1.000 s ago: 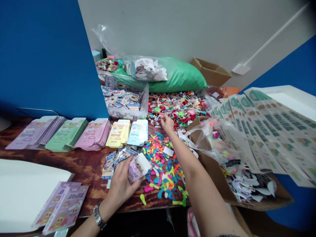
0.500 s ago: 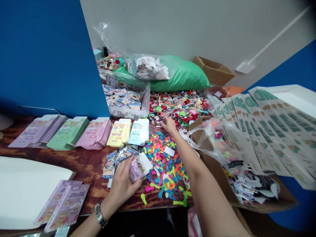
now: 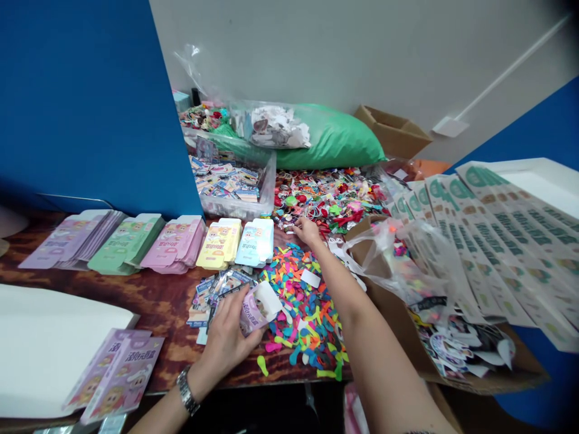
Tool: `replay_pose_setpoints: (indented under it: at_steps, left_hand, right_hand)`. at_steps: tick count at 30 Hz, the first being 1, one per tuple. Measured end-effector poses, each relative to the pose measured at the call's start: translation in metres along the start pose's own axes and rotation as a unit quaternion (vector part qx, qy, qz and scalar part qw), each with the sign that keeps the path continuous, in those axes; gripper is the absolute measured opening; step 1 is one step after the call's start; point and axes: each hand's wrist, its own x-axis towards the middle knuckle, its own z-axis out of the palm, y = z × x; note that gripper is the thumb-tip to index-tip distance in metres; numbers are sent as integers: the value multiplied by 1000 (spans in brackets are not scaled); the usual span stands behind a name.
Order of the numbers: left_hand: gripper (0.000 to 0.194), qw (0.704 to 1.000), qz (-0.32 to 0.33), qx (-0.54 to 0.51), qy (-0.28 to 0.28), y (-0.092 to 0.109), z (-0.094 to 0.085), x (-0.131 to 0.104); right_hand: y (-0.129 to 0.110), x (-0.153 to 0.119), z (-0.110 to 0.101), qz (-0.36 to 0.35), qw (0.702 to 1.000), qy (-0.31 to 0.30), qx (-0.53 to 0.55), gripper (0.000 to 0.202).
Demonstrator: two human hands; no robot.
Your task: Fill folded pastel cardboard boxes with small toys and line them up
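My left hand [image 3: 228,331], with a metal watch on its wrist, is closed around a small purple cardboard box [image 3: 250,312]. The box is tilted, and its white top flap [image 3: 268,300] stands open to the right. Farther off, my right hand [image 3: 307,231] reaches to the near edge of a heap of colourful trinkets [image 3: 335,199]. Its fingers are pinched together there, and what they hold is too small to make out. Between the hands spreads a pile of bright uninflated balloons [image 3: 301,313]. Picture cards [image 3: 203,301] lie partly behind my left hand.
Flat stacks of purple [image 3: 67,238], green [image 3: 122,241], pink [image 3: 174,241], yellow [image 3: 219,244] and blue boxes [image 3: 254,242] line the left. Behind stands a clear bin of cards [image 3: 235,208]. A cardboard carton [image 3: 393,337] and printed sheets [image 3: 506,241] take up the right.
My right hand has shifted slightly left along the trinket heap's near edge. The purple box in my left hand has turned and moved a little to the right.
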Motion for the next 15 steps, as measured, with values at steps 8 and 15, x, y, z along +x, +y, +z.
replay_pose_setpoints:
  at_steps: [8, 15]
  left_hand:
    - [74, 1000, -5, 1, -4, -2, -1, -1]
    - [74, 1000, -16, -6, -11, 1, 1, 0]
  right_hand:
    - [1, 7, -14, -32, 999, 16, 2, 28]
    - [-13, 25, -3, -47, 997, -31, -48, 21]
